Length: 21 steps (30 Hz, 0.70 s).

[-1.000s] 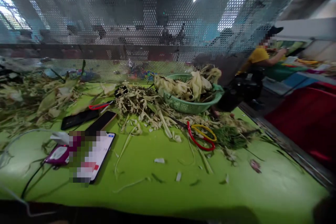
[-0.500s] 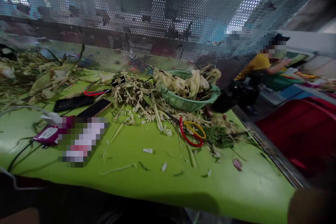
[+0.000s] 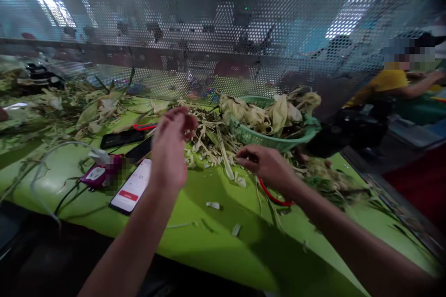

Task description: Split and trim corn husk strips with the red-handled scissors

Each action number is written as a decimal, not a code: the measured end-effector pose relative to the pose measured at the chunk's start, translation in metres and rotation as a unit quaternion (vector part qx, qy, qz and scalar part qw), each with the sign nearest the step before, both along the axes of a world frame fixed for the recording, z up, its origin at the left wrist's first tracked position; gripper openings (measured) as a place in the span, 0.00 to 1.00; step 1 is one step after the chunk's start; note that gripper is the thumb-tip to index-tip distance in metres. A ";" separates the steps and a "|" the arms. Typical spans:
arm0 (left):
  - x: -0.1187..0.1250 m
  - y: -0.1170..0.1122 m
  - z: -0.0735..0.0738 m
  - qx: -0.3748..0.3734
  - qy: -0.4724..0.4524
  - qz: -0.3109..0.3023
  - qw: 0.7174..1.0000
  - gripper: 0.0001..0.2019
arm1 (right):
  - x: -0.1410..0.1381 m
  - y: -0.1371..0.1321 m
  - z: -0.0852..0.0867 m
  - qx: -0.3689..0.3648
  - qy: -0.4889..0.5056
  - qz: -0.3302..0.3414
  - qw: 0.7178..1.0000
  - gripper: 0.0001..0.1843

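My left hand (image 3: 170, 146) is raised over the table beside a phone, its fingers loosely curved and apart, with nothing seen in it. My right hand (image 3: 266, 164) hovers in front of the green basket, fingers bent, a gap showing between thumb and fingers. Below it shows a red handle loop of the scissors (image 3: 275, 197); the rest of them is hidden. Dried plant trimmings (image 3: 209, 137) lie heaped between and behind my hands. Pale husks (image 3: 278, 113) fill the green basket (image 3: 268, 141).
A lit phone (image 3: 130, 188), a dark phone (image 3: 121, 138) and a purple tissue pack (image 3: 101, 174) with a white cable lie left on the green table (image 3: 216, 250). A perforated metal screen (image 3: 195, 32) stands behind. At right a person in a yellow top (image 3: 388, 81) works.
Both my hands have come in from the lower edges and now reach over the table. The view has shifted, so the basket and phones sit further right. My right hand now covers most of the scissors.
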State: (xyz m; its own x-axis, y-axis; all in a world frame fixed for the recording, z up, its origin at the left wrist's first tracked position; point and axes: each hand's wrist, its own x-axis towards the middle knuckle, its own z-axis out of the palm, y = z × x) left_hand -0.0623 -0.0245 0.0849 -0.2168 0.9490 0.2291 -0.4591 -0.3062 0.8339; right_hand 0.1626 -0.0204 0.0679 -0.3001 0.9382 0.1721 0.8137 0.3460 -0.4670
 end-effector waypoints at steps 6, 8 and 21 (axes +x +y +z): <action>0.031 0.034 -0.070 -0.185 0.158 -0.119 0.963 0.06 | -0.010 0.030 -0.063 -0.001 -0.123 -0.040 0.992 0.06; 0.034 0.038 -0.087 -0.203 0.211 -0.129 0.947 0.06 | -0.007 0.031 -0.071 0.004 -0.120 -0.043 0.992 0.05; 0.049 0.033 -0.107 -0.097 0.518 -0.107 0.843 0.17 | -0.003 0.024 -0.076 0.013 0.039 -0.019 0.999 0.09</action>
